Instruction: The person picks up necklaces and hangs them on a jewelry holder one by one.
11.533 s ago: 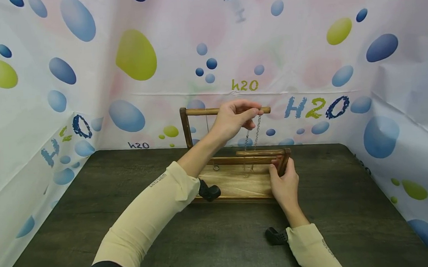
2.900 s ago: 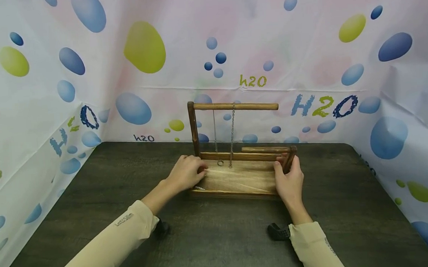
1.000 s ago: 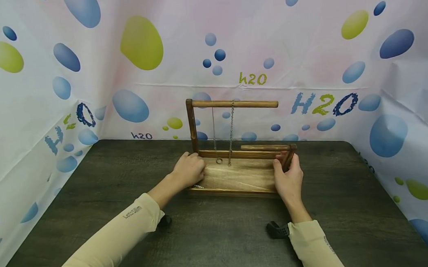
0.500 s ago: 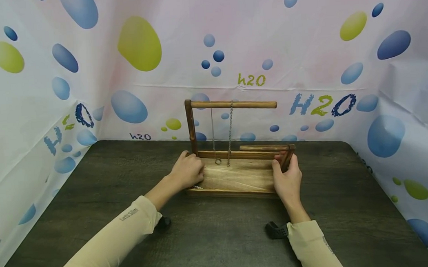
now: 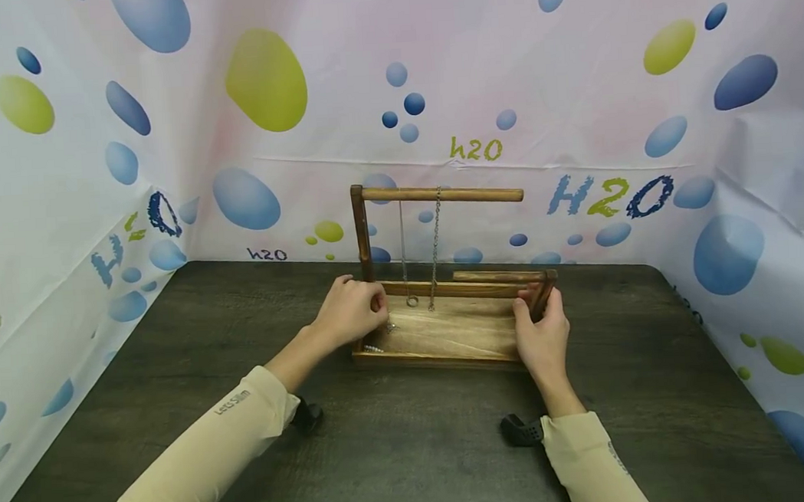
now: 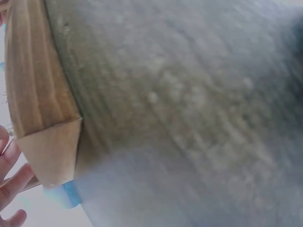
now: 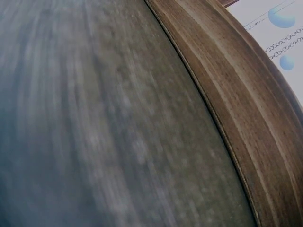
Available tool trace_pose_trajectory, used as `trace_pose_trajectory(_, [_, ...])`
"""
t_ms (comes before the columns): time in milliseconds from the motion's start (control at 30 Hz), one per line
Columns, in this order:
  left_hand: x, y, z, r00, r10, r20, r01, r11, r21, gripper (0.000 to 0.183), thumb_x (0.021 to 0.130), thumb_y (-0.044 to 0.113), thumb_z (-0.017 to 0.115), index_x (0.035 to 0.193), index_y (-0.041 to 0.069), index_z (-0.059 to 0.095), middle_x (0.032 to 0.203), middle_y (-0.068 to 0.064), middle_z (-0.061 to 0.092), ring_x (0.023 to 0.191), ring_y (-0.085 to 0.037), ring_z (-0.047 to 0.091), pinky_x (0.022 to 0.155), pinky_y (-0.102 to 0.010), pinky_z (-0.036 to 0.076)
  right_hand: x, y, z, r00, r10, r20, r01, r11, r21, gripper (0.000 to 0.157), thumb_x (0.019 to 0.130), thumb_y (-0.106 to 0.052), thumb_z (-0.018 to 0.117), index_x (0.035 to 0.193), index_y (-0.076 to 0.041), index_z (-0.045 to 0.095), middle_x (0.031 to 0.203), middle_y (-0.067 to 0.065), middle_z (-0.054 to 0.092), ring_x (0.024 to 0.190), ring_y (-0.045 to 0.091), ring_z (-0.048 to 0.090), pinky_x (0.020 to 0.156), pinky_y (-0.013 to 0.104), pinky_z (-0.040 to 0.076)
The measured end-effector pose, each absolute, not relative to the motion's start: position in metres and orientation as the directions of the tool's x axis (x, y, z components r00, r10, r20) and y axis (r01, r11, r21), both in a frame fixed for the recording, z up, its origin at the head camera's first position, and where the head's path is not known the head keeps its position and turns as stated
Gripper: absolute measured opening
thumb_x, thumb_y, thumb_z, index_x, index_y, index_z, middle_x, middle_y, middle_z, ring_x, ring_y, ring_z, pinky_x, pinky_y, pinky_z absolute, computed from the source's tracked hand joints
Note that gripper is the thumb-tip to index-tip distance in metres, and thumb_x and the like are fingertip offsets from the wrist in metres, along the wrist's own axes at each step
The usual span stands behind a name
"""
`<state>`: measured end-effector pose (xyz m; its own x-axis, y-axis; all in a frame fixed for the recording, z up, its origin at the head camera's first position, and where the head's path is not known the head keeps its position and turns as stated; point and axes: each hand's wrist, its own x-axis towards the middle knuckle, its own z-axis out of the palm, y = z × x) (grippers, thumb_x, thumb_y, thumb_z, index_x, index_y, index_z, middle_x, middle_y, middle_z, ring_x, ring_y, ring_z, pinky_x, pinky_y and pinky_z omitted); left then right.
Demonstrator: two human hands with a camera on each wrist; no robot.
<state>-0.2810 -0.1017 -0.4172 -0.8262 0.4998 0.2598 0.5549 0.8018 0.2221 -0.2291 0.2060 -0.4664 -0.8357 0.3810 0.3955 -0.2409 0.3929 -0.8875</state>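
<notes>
A wooden jewelry stand (image 5: 448,331) has a tray base, a tall bar at the left and a short bar at the right. My left hand (image 5: 352,309) is over the tray's left end, thumb and forefinger pinching a thin silvery chain (image 5: 390,328), of which only a little shows below the fingers. My right hand (image 5: 542,334) grips the stand's right end by the short post (image 5: 543,296). Two necklaces hang from the tall bar: a fine one with a ring pendant (image 5: 412,301) and a thicker chain necklace (image 5: 435,253). In the left wrist view, some left fingers (image 6: 14,187) show beside the wood.
A beaded strand (image 5: 373,349) lies in the tray's front left corner. The stand is on a dark wood-grain table (image 5: 414,442). Behind and at both sides hangs a white sheet (image 5: 336,71) printed with blue and green drops.
Earlier, the left hand hung a chain on the tall bar, then reached into the tray's left end. It has now risen slightly with a thin silvery chain. The right hand keeps its grip.
</notes>
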Motion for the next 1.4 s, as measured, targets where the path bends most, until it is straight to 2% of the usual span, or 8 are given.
trace_pose_trajectory(67, [-0.281, -0.102, -0.414, -0.828, 0.488, 0.276, 0.553, 0.792, 0.258, 0.015, 0.091, 0.013, 0.067, 0.077, 0.018, 0.066, 0.062, 0.011, 0.057, 0.059, -0.009, 0.055, 0.106, -0.056, 0.039, -0.229, 0.206, -0.466, -0.834, 0.382, 0.397, -0.244, 0.392, -0.887, 0.030, 0.100, -0.014, 0.060, 0.129, -0.007, 0.056, 0.117, 0.009, 0.068, 0.106, 0.020, 0.064, 0.086, 0.029, 0.047])
trace_pose_trajectory(167, [-0.281, -0.102, -0.409, -0.834, 0.467, 0.294, 0.547, 0.772, 0.325, 0.013, 0.090, 0.011, 0.067, 0.079, 0.017, 0.069, 0.065, 0.010, 0.060, 0.058, -0.009, 0.054, 0.087, -0.044, 0.051, -0.229, 0.206, -0.466, -0.833, 0.381, 0.401, -0.247, 0.392, -0.886, 0.030, 0.100, -0.014, 0.061, 0.129, -0.008, 0.056, 0.116, 0.008, 0.068, 0.105, 0.019, 0.064, 0.085, 0.027, 0.047])
trace_pose_trajectory(233, [-0.280, -0.102, -0.406, -0.843, 0.452, 0.293, 0.536, 0.754, 0.380, 0.012, 0.090, 0.010, 0.067, 0.080, 0.016, 0.070, 0.067, 0.009, 0.062, 0.058, -0.009, 0.055, 0.072, -0.036, 0.052, -0.229, 0.206, -0.466, -0.833, 0.379, 0.402, -0.249, 0.392, -0.886, 0.030, 0.100, -0.015, 0.060, 0.129, -0.008, 0.056, 0.116, 0.008, 0.068, 0.104, 0.019, 0.063, 0.084, 0.027, 0.046])
trace_pose_trajectory(300, [-0.279, -0.102, -0.403, -0.856, 0.434, 0.279, 0.516, 0.736, 0.438, 0.011, 0.090, 0.009, 0.067, 0.082, 0.015, 0.071, 0.069, 0.008, 0.063, 0.059, -0.009, 0.056, 0.062, -0.032, 0.050, -0.229, 0.206, -0.466, -0.834, 0.378, 0.402, -0.248, 0.394, -0.885, 0.030, 0.101, -0.015, 0.060, 0.129, -0.008, 0.056, 0.116, 0.008, 0.068, 0.104, 0.019, 0.063, 0.084, 0.027, 0.046])
trace_pose_trajectory(500, [-0.276, -0.103, -0.395, -0.888, 0.392, 0.239, 0.454, 0.676, 0.580, 0.009, 0.093, 0.011, 0.066, 0.087, 0.013, 0.072, 0.076, 0.005, 0.066, 0.066, -0.011, 0.060, 0.062, -0.032, 0.050, -0.229, 0.206, -0.467, -0.840, 0.369, 0.398, -0.251, 0.386, -0.888, 0.030, 0.101, -0.016, 0.060, 0.130, -0.007, 0.055, 0.117, 0.012, 0.067, 0.105, 0.021, 0.063, 0.085, 0.031, 0.047])
trace_pose_trajectory(733, [-0.276, -0.105, -0.386, -0.897, 0.361, 0.255, 0.427, 0.559, 0.710, 0.010, 0.094, 0.009, 0.064, 0.091, 0.009, 0.073, 0.080, 0.001, 0.069, 0.071, -0.016, 0.064, 0.063, -0.034, 0.052, -0.230, 0.206, -0.468, -0.838, 0.371, 0.400, -0.251, 0.389, -0.887, 0.030, 0.101, -0.015, 0.059, 0.130, -0.006, 0.054, 0.118, 0.012, 0.067, 0.107, 0.023, 0.063, 0.088, 0.035, 0.047])
trace_pose_trajectory(1167, [-0.277, -0.109, -0.376, -0.907, 0.322, 0.273, 0.402, 0.461, 0.791, 0.008, 0.096, 0.011, 0.066, 0.094, 0.009, 0.074, 0.085, -0.004, 0.070, 0.078, -0.021, 0.064, 0.069, -0.037, 0.051, -0.230, 0.206, -0.468, -0.831, 0.380, 0.408, -0.263, 0.378, -0.888, 0.031, 0.100, -0.011, 0.060, 0.130, -0.003, 0.055, 0.117, 0.014, 0.068, 0.106, 0.024, 0.063, 0.084, 0.028, 0.046])
trace_pose_trajectory(1400, [-0.275, -0.106, -0.365, -0.922, 0.295, 0.251, 0.355, 0.381, 0.854, 0.011, 0.097, 0.014, 0.067, 0.097, 0.005, 0.073, 0.089, -0.009, 0.072, 0.084, -0.029, 0.066, 0.073, -0.037, 0.051, -0.230, 0.206, -0.467, -0.832, 0.381, 0.403, -0.259, 0.376, -0.890, 0.032, 0.100, -0.012, 0.060, 0.130, -0.002, 0.055, 0.117, 0.013, 0.068, 0.106, 0.023, 0.063, 0.084, 0.028, 0.046])
